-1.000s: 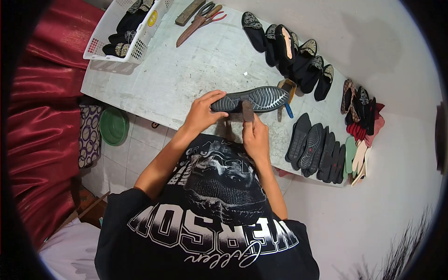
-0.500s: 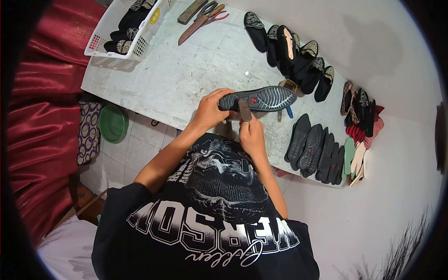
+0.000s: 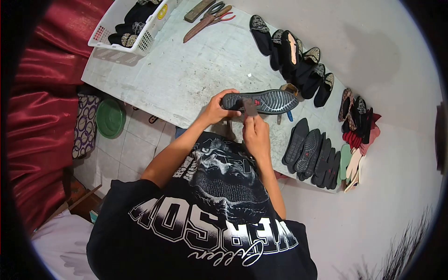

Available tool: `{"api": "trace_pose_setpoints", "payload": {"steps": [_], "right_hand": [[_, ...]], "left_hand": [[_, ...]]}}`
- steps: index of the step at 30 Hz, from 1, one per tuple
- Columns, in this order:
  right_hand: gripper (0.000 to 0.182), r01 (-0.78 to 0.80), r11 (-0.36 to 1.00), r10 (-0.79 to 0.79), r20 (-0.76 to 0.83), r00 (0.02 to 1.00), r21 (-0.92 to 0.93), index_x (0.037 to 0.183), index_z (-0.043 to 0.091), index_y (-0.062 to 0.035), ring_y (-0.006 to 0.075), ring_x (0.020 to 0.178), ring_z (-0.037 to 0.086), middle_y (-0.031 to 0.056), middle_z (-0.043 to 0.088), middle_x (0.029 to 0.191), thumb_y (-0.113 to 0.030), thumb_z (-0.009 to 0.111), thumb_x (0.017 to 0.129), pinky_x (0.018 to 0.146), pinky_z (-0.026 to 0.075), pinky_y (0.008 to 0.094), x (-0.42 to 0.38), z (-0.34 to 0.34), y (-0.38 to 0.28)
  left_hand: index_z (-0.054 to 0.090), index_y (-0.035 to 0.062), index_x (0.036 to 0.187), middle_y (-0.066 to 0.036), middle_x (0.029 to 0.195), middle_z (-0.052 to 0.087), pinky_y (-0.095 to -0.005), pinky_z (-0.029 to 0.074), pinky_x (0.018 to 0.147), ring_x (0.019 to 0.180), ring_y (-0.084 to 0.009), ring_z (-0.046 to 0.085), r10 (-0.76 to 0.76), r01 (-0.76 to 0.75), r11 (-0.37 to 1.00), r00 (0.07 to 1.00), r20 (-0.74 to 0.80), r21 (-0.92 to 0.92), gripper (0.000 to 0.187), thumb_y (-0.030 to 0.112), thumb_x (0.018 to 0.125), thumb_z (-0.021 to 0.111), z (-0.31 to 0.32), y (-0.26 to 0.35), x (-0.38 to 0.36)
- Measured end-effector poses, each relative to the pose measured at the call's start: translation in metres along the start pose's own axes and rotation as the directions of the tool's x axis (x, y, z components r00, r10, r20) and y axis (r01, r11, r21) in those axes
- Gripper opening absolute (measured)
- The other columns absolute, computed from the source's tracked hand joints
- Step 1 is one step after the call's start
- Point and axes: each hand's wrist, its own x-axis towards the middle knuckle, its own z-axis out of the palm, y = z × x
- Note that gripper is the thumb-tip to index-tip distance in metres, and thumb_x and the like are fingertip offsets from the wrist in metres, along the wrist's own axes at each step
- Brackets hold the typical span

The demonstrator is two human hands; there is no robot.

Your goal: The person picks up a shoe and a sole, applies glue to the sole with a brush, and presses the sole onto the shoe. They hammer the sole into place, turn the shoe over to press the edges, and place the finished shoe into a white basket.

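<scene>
My left hand [image 3: 217, 109] grips the heel end of a black shoe [image 3: 266, 100] held sole-up over the white table [image 3: 196, 70]. The ribbed sole has a small red mark near its middle. My right hand [image 3: 255, 133] holds a small flat dark tool [image 3: 249, 107] pressed against the near edge of the sole. Both hands are just above the table's front edge, in front of my black printed T-shirt.
A row of black embroidered shoes [image 3: 294, 58] lines the table's far side. Black soles [image 3: 310, 151] and coloured insoles [image 3: 354, 149] lie at the right. Scissors and pliers [image 3: 210, 16] and a white basket [image 3: 135, 23] sit at the far left. A green basin [image 3: 109, 119] is on the floor.
The shoe has shifted slightly right and away, with its sole turned more fully upward. My right hand's tool has slid along the sole's near edge.
</scene>
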Motion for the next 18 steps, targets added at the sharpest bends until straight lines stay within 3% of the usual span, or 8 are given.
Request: {"api": "trace_pose_setpoints", "payload": {"steps": [2,5,6,9,11,13,15,18], "right_hand": [[0.029,0.097,0.995,-0.098,0.032,0.995,0.036,0.094,0.06,0.0034,0.0386,0.06,0.064,0.0233,0.061,0.068,-0.021,0.049,0.106,0.058,0.046,0.046,-0.008,-0.001,-0.026],[0.026,0.171,0.985,-0.171,-0.009,0.985,-0.006,0.095,0.06,0.0042,0.0477,0.068,0.065,0.0275,0.061,0.072,-0.018,0.051,0.104,0.06,0.046,0.0487,-0.004,0.012,-0.008],[0.025,0.095,0.994,-0.095,0.01,0.995,-0.055,0.094,0.059,0.0042,0.0506,0.069,0.064,0.0292,0.06,0.072,-0.017,0.051,0.104,0.06,0.046,0.0498,0.002,0.015,-0.003],[0.024,0.037,0.993,-0.024,0.103,0.994,-0.116,0.094,0.057,0.0045,0.0505,0.069,0.063,0.0292,0.059,0.071,-0.017,0.052,0.103,0.06,0.046,0.0491,0.003,0.007,-0.016],[0.026,0.044,0.998,-0.039,0.118,0.992,-0.045,0.094,0.057,0.0044,0.0501,0.067,0.062,0.0289,0.058,0.07,-0.018,0.052,0.105,0.06,0.045,0.049,-0.003,0.01,-0.02],[0.03,0.197,0.98,-0.196,0.048,0.979,-0.008,0.093,0.058,0.0046,0.0493,0.065,0.061,0.0275,0.057,0.069,-0.022,0.052,0.106,0.06,0.045,0.0485,-0.005,0.012,-0.01],[0.028,0.208,0.978,-0.207,0.034,0.978,-0.028,0.094,0.058,0.0045,0.048,0.064,0.061,0.0257,0.058,0.068,-0.02,0.051,0.105,0.06,0.046,0.0477,-0.001,0.015,-0.001],[0.022,0.051,0.995,-0.042,0.106,0.993,-0.084,0.1,0.061,0.0041,0.0473,0.068,0.065,0.0245,0.061,0.07,-0.015,0.049,0.101,0.061,0.048,0.0466,-0.002,0.01,-0.002]], "left_hand": [[0.061,0.0033,0.134,-0.004,0.118,0.069,-0.0284,0.051,0.098,0.108,-0.0118,0.063,-0.001,0.001,1.0,1.0,0.007,0.018,0.071,0.015,0.072,0.095,-0.003,0.002,0.0],[0.061,0.0045,0.135,-0.004,0.117,0.07,-0.0281,0.052,0.096,0.108,-0.0112,0.063,-0.072,0.072,0.997,0.997,0.036,-0.01,0.072,0.013,0.072,0.094,-0.003,-0.002,0.0],[0.061,0.0052,0.135,-0.003,0.115,0.07,-0.0277,0.052,0.095,0.106,-0.0108,0.063,-0.055,0.056,0.997,0.998,0.028,-0.046,0.071,0.013,0.073,0.094,-0.002,-0.004,0.0],[0.061,0.0058,0.135,-0.002,0.112,0.07,-0.0269,0.054,0.088,0.1,-0.0102,0.064,-0.036,0.037,0.997,0.999,0.005,-0.075,0.069,0.008,0.073,0.091,-0.003,0.003,0.003],[0.06,0.003,0.136,-0.005,0.125,0.067,-0.0304,0.05,0.101,0.112,-0.0139,0.062,-0.127,0.132,0.984,0.991,0.048,-0.117,0.071,0.003,0.072,0.089,-0.005,0.004,-0.001],[0.061,0.0028,0.136,-0.005,0.126,0.067,-0.0317,0.05,0.102,0.114,-0.0142,0.062,-0.116,0.117,0.993,0.992,0.059,-0.019,0.071,0.003,0.071,0.089,-0.006,0.005,0.0],[0.062,0.0037,0.136,-0.004,0.125,0.068,-0.0313,0.049,0.102,0.113,-0.0137,0.062,-0.052,0.055,0.997,0.997,0.054,-0.048,0.07,0.0,0.071,0.088,-0.004,0.002,0.001],[0.063,0.0047,0.135,-0.005,0.123,0.068,-0.0312,0.049,0.102,0.112,-0.0133,0.062,0.005,-0.006,1.0,0.998,0.06,0.01,0.069,-0.002,0.071,0.087,-0.005,0.002,0.0]]}}
